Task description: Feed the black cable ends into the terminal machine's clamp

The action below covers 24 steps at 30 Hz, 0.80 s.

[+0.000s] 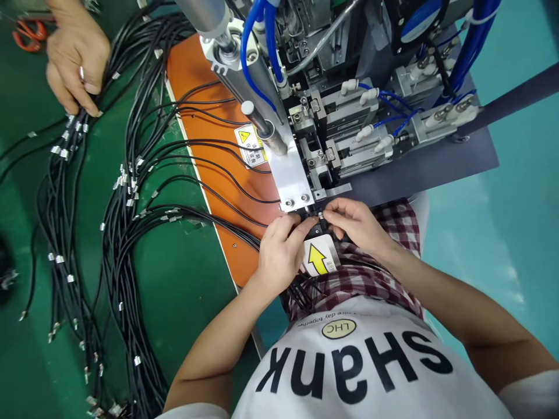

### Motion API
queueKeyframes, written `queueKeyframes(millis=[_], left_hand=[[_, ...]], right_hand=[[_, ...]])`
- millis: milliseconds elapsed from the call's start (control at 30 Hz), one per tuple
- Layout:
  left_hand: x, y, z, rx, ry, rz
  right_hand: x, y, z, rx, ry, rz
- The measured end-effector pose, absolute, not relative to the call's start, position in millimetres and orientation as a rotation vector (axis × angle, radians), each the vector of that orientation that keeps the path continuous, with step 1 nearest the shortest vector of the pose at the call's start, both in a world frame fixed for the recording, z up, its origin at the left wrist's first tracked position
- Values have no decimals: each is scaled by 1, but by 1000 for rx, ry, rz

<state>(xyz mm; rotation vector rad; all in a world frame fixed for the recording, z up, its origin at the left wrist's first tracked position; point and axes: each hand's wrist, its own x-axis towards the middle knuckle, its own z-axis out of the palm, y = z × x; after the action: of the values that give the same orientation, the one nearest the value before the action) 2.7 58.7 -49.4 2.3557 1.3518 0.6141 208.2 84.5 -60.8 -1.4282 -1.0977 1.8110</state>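
Note:
My left hand point(279, 250) is closed at the machine's front edge, thumb and forefinger pinched by a small metal cable end point(321, 216). From the other side my right hand point(351, 224) pinches that same cable end. Both hands sit just below the machine's silver plate point(292, 183). Beneath them is a white label with a yellow arrow point(318, 259). Several black cables point(231, 224) run across the orange base point(244, 250) to the left hand and under the plate. More black cable ends point(301, 291) hang by my lap.
Bundles of black cables with silver tips point(126, 279) lie on the green table point(192, 326). At the upper left, another person's hand point(78, 58) touches a bundle, near orange-handled pliers point(30, 34). Blue air hoses point(271, 46) and pneumatic cylinders point(349, 122) stand above my hands.

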Motion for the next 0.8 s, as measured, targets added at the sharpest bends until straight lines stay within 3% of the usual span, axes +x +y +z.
queueKeyframes(millis=[167, 367, 500, 633, 800], left_hand=[[4, 58, -48, 2396, 1373, 563], [5, 59, -44, 2375, 1374, 601], [0, 58, -37, 2174, 1352, 743], [-14, 46, -33, 2229, 1388, 665], [-33, 28, -39, 2330, 1476, 654]], right_hand=[[206, 84, -56, -1571, -1362, 1520], [210, 86, -65, -1466, -1215, 1807], [211, 75, -62, -1456, -1379, 1436], [212, 60, -58, -1424, -1504, 1191], [216, 67, -68, -1477, -1206, 1516]])
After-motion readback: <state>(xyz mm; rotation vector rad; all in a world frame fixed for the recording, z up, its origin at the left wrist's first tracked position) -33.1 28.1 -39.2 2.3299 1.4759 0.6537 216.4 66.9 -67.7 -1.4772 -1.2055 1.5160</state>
